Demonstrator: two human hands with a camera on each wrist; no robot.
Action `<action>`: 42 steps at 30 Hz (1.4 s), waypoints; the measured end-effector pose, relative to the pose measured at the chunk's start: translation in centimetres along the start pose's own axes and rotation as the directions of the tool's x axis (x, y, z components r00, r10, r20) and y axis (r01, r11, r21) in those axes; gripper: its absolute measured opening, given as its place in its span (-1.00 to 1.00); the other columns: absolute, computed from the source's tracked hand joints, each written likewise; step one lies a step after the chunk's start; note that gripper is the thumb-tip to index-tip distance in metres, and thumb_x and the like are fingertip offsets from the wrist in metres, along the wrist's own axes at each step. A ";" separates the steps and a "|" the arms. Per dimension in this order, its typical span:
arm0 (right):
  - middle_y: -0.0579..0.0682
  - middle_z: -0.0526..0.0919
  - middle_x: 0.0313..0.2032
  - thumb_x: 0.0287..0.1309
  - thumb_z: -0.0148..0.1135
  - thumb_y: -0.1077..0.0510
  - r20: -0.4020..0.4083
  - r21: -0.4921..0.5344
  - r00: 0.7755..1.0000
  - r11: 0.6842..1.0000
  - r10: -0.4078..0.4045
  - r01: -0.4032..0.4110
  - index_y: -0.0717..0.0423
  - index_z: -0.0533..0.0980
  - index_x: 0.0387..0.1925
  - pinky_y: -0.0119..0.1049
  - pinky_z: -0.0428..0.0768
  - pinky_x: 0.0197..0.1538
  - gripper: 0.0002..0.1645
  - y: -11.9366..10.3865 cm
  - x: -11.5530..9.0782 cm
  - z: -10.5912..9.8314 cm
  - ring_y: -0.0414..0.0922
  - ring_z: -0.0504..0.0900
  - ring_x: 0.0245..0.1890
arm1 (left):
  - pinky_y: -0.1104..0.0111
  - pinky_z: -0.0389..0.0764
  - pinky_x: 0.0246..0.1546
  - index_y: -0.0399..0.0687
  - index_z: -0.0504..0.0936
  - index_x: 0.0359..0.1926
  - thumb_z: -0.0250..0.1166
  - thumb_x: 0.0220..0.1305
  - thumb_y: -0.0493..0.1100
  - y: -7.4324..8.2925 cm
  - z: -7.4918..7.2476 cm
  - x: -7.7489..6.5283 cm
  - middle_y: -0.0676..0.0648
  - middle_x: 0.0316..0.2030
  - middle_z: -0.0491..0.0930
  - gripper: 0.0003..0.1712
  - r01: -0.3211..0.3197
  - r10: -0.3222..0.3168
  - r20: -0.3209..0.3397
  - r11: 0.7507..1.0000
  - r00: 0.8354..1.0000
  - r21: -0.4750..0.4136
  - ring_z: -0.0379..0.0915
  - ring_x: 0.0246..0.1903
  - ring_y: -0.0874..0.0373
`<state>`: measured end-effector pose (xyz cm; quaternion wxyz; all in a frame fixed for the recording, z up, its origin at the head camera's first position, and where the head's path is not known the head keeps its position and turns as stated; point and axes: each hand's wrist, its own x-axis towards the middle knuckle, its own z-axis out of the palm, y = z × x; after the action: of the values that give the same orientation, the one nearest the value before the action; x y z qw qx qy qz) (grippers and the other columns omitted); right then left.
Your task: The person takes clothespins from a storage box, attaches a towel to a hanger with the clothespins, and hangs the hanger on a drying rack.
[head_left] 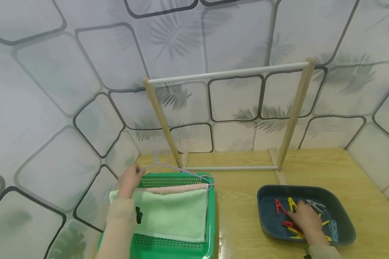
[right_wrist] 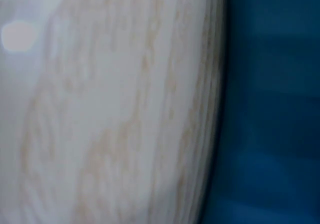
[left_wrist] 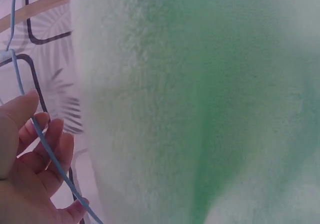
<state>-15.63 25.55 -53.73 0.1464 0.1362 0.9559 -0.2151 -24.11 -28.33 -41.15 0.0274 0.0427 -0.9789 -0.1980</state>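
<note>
My left hand (head_left: 128, 181) holds a thin blue clothes hanger (left_wrist: 52, 151) by its sloping arm, between thumb and fingers. A light green towel (head_left: 171, 216) spreads below the hanger, its upper edge along the hanger's lower part, and fills most of the left wrist view. Behind it shows a pink towel (head_left: 188, 187). On the right, my right hand (head_left: 306, 219) reaches into a dark blue basin (head_left: 343, 230) of clothespins. Its fingertips are beside a yellow clothespin (head_left: 291, 203); whether they pinch anything is hidden. A red clothespin (head_left: 278, 206) lies to their left.
A green basket (head_left: 211, 219) stands under the towels. Behind it rises a wooden rack (head_left: 293, 115) with a white top rail (head_left: 227, 74). The wood-grain table (head_left: 236, 201) separates basket and basin. A patterned curtain-like backdrop (head_left: 188, 43) surrounds the table's back and sides.
</note>
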 end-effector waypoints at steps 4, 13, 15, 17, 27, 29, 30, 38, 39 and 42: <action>0.34 0.35 -0.42 -0.32 0.15 -0.16 0.002 -0.003 1.000 1.000 0.009 -0.009 0.49 0.23 -0.29 -0.09 0.32 -0.57 -0.21 -0.1 0.1 -0.1 0.11 0.37 -0.46 | 0.15 0.23 -0.41 -0.16 0.35 -0.41 -0.07 0.10 0.00 0.1 -0.4 -0.5 -0.06 -0.54 0.41 -0.72 -0.051 0.049 -0.059 0.998 0.997 -0.035 0.29 -0.52 0.07; 0.34 0.34 -0.41 -0.35 0.17 -0.16 -0.003 -0.007 1.000 1.000 0.028 -0.028 0.48 0.23 -0.29 -0.08 0.31 -0.57 -0.21 -0.2 0.1 0.1 0.12 0.37 -0.45 | 0.33 0.33 -0.55 0.10 0.43 -0.44 -0.07 -0.02 0.17 -5.5 3.6 3.2 0.10 -0.52 0.45 -0.69 -0.204 0.156 -0.397 0.976 0.904 -0.079 0.33 -0.52 0.21; 0.34 0.34 -0.42 -0.34 0.17 -0.15 -0.003 -0.010 1.000 1.000 0.018 -0.018 0.48 0.24 -0.29 -0.07 0.31 -0.56 -0.22 -0.2 0.1 0.1 0.12 0.37 -0.45 | 0.36 0.28 -0.62 0.13 0.44 -0.46 -0.04 -0.03 0.16 -6.6 4.1 3.8 0.13 -0.56 0.43 -0.72 -0.227 0.167 -0.452 0.970 0.876 -0.081 0.28 -0.58 0.25; 0.33 0.35 -0.43 -0.33 0.17 -0.14 -0.004 -0.008 1.000 1.000 0.004 -0.004 0.49 0.24 -0.29 -0.07 0.31 -0.56 -0.23 -0.3 0.1 0.1 0.12 0.37 -0.45 | 0.36 0.24 -0.65 0.13 0.45 -0.47 -0.02 -0.04 0.16 -7.1 4.1 3.8 0.12 -0.57 0.42 -0.73 -0.240 0.166 -0.481 0.966 0.861 -0.096 0.25 -0.59 0.25; 0.32 0.36 -0.45 -0.32 0.17 -0.11 -0.035 0.010 0.999 0.999 -0.032 0.032 0.49 0.26 -0.31 -0.10 0.31 -0.58 -0.26 -0.1 -0.3 -0.2 0.12 0.37 -0.46 | 0.41 0.17 -0.71 0.21 0.45 -0.51 0.07 -0.06 0.09 -6.0 0.9 2.9 0.22 -0.61 0.40 -0.86 -0.338 0.180 -0.627 0.931 0.758 -0.141 0.17 -0.68 0.28; 0.34 0.36 -0.43 -0.31 0.16 -0.09 -0.046 0.030 0.999 0.999 -0.026 0.027 0.50 0.25 -0.29 -0.10 0.32 -0.57 -0.27 0.0 -0.4 -0.3 0.13 0.37 -0.46 | 0.42 0.16 -0.71 0.23 0.46 -0.51 0.08 -0.06 0.09 -5.2 0.2 2.9 0.25 -0.62 0.40 -0.87 -0.359 0.197 -0.654 0.925 0.731 -0.123 0.17 -0.70 0.29; 0.34 0.36 -0.42 -0.30 0.16 -0.08 -0.058 0.040 0.998 0.999 -0.027 0.030 0.51 0.25 -0.29 -0.10 0.32 -0.56 -0.28 0.1 -0.4 -0.4 0.12 0.37 -0.45 | 0.41 0.16 -0.70 0.23 0.46 -0.51 0.08 -0.06 0.09 -4.7 -0.1 2.8 0.25 -0.62 0.40 -0.87 -0.364 0.198 -0.660 0.923 0.725 -0.123 0.17 -0.69 0.30; 0.31 0.36 -0.46 -0.28 0.12 0.05 -0.223 0.071 0.970 0.991 -0.094 0.112 0.51 0.28 -0.28 -0.09 0.30 -0.50 -0.39 0.3 -1.1 -1.3 0.09 0.35 -0.48 | 0.45 0.22 -0.67 0.13 0.47 -0.52 0.09 -0.03 0.02 -1.0 -2.2 2.0 0.18 -0.63 0.41 -0.88 -0.422 0.228 -0.680 0.897 0.697 -0.133 0.26 -0.64 0.30; 0.31 0.36 -0.46 -0.28 0.12 0.06 -0.240 0.071 0.965 0.990 -0.104 0.125 0.50 0.28 -0.28 -0.08 0.30 -0.49 -0.41 0.2 -1.2 -1.5 0.11 0.34 -0.46 | 0.46 0.22 -0.66 0.13 0.47 -0.52 0.10 -0.04 0.02 -0.5 -2.4 2.0 0.17 -0.63 0.42 -0.88 -0.425 0.230 -0.684 0.896 0.692 -0.130 0.26 -0.64 0.30; 0.33 0.35 -0.43 -0.26 0.11 0.07 -0.281 0.079 0.951 0.984 -0.132 0.160 0.50 0.29 -0.28 -0.06 0.30 -0.48 -0.43 0.0 -1.5 -2.3 0.13 0.33 -0.44 | 0.48 0.22 -0.68 0.13 0.48 -0.53 0.12 -0.06 0.02 0.9 -3.0 1.8 0.16 -0.64 0.42 -0.88 -0.439 0.240 -0.703 0.891 0.669 -0.115 0.26 -0.67 0.30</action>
<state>-14.73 26.30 -51.19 -0.0110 0.1011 0.9623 -0.2523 -25.76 -28.84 -38.03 0.4208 -0.0780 -0.8547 -0.2938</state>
